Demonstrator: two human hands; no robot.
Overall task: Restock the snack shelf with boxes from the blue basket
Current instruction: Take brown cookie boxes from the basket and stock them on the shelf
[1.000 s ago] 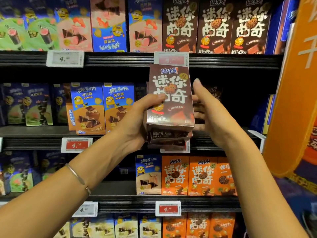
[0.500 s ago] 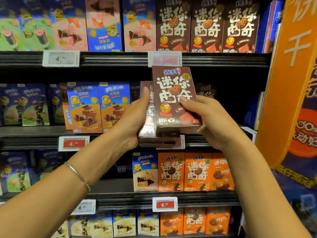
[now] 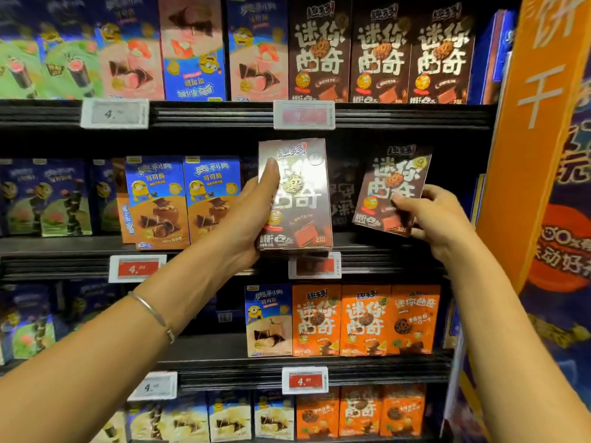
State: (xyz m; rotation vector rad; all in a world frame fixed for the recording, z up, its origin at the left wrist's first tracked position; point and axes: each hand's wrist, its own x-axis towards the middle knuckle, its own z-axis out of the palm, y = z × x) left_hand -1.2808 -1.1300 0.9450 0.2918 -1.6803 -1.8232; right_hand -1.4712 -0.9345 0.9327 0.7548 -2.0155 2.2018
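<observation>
Brown cookie box (image 3: 300,199), upright, front facing the camera, gripped by the left hand (image 3: 252,215): thumb pressed on the upper left of the front, fingers curled round behind, lower edge level with the front lip of the middle shelf (image 3: 383,251). Unclear whether more boxes sit behind it in the same grip. Second brown cookie box (image 3: 391,190) of the same design, tilted with its top leaning right, pinched at its lower right corner by the right hand (image 3: 438,219), thumb on the front, fingers underneath and behind; held off the board inside the dark gap at the right end of that shelf, well apart from the first box. Between the two, deeper in the gap, a shadowed brown box (image 3: 342,193) standing on the shelf. Just left of the left hand, two blue-and-brown cone snack boxes (image 3: 182,199) side by side at the shelf front. Under the first box, a price tag (image 3: 315,266) clipped to the shelf edge, partly covered. Above, a row of three matching brown boxes (image 3: 380,52) on the top shelf. Below, orange cookie boxes (image 3: 364,319) in a row. At the far right, an orange sign panel (image 3: 527,139) with white characters. Thin silver bracelet (image 3: 153,314) on the left wrist.
</observation>
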